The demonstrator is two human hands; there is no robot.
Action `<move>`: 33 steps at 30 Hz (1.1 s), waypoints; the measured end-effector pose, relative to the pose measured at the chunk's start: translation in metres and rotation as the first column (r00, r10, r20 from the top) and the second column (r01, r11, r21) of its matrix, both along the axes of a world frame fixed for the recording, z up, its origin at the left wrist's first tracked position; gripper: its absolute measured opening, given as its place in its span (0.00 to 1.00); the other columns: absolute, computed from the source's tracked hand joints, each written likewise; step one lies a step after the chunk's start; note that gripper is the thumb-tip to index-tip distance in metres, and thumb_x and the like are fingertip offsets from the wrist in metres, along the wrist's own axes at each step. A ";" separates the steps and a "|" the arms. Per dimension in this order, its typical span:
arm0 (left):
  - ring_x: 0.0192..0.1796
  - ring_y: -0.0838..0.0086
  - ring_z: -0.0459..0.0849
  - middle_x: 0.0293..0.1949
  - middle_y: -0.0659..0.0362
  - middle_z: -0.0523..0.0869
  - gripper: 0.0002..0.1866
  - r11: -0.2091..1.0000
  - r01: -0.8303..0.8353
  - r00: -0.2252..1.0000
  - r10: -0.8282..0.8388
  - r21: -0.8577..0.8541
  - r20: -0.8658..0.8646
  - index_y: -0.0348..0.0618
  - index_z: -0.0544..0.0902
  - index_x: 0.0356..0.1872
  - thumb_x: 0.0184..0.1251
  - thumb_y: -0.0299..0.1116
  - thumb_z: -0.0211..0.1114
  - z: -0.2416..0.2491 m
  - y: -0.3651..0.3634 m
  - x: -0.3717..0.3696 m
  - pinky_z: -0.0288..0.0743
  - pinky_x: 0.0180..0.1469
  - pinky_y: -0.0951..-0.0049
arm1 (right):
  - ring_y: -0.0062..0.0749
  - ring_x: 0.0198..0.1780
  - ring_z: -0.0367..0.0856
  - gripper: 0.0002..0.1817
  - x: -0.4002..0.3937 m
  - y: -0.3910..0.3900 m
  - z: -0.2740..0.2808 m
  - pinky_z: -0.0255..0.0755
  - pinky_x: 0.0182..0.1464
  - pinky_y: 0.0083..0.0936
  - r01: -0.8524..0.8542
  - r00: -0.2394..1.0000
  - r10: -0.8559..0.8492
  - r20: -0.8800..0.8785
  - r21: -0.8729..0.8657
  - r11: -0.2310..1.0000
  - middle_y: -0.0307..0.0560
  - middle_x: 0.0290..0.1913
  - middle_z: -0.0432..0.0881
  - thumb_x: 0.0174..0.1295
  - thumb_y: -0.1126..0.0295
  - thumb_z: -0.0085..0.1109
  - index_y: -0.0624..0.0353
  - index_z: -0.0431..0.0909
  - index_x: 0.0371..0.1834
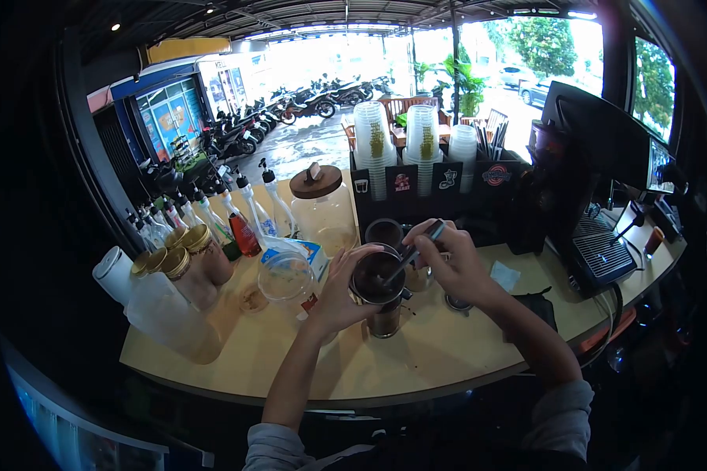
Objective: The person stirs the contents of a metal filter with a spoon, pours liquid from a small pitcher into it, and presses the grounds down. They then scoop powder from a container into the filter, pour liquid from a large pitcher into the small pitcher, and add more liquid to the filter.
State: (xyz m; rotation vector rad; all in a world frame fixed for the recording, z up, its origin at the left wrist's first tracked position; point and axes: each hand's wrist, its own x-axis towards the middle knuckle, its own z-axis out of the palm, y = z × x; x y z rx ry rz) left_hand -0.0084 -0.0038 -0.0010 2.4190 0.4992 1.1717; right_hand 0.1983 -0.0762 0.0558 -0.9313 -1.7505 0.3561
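Observation:
My left hand (343, 292) is wrapped round the side of a metal cup (382, 301), whose inside looks dark. My right hand (452, 263) grips the upper end of a slim metal spoon (405, 265); its lower end dips into the cup, where the tip is hidden. Just below the cup stands a shiny metal container (385, 323) on the counter. Behind the cup is a dark round vessel (384, 231). Left of my left hand sits a clear plastic tub (284, 276).
The pale wooden counter (440, 353) holds several pump bottles (243, 231), a glass jar (322, 220) with a wooden lid, and brown jars (204, 255). Stacked plastic cups (371, 145) rise from a black holder at the back. A coffee machine (597, 243) stands at the right.

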 end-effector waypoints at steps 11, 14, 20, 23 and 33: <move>0.61 0.58 0.74 0.52 0.56 0.82 0.43 0.972 -0.178 0.983 0.183 -0.154 0.022 0.47 0.73 0.58 0.34 0.44 0.81 -0.012 0.001 0.007 0.54 0.71 0.56 | 0.19 0.32 0.80 0.05 0.006 -0.003 -0.021 0.70 0.36 0.17 -0.019 0.912 0.001 -0.411 -0.038 0.999 0.43 0.31 0.85 0.65 0.72 0.61 0.60 0.79 0.41; 0.60 0.60 0.76 0.52 0.57 0.82 0.43 0.970 -0.225 0.974 0.227 -0.090 0.014 0.47 0.73 0.58 0.34 0.45 0.81 -0.012 -0.002 0.010 0.54 0.70 0.56 | 0.26 0.34 0.81 0.07 0.004 -0.013 -0.028 0.71 0.39 0.24 0.135 0.990 -0.141 0.022 0.178 0.975 0.43 0.32 0.84 0.59 0.74 0.66 0.59 0.79 0.40; 0.59 0.63 0.78 0.52 0.58 0.82 0.43 0.961 -0.270 0.962 0.273 -0.064 0.029 0.47 0.72 0.59 0.36 0.46 0.81 -0.023 0.003 0.007 0.53 0.69 0.56 | 0.28 0.30 0.75 0.17 0.007 -0.022 -0.035 0.71 0.41 0.29 -0.005 0.874 -0.268 0.404 0.560 0.828 0.36 0.28 0.76 0.51 0.74 0.70 0.56 0.80 0.46; 0.59 0.64 0.78 0.52 0.58 0.82 0.43 0.951 -0.308 0.951 0.308 0.016 0.007 0.48 0.72 0.59 0.36 0.47 0.81 -0.015 -0.005 0.009 0.53 0.69 0.54 | 0.28 0.31 0.75 0.17 0.006 -0.023 -0.040 0.73 0.44 0.31 -0.075 0.834 -0.296 0.465 0.628 0.775 0.36 0.29 0.75 0.52 0.73 0.68 0.58 0.79 0.46; 0.60 0.69 0.77 0.55 0.62 0.80 0.44 0.875 -0.402 0.908 0.418 0.269 -0.005 0.51 0.72 0.59 0.37 0.53 0.79 -0.015 -0.010 0.011 0.51 0.68 0.49 | 0.29 0.34 0.75 0.19 0.007 -0.025 -0.049 0.73 0.44 0.31 -0.176 0.696 -0.413 0.587 0.697 0.695 0.38 0.31 0.74 0.51 0.71 0.62 0.63 0.76 0.47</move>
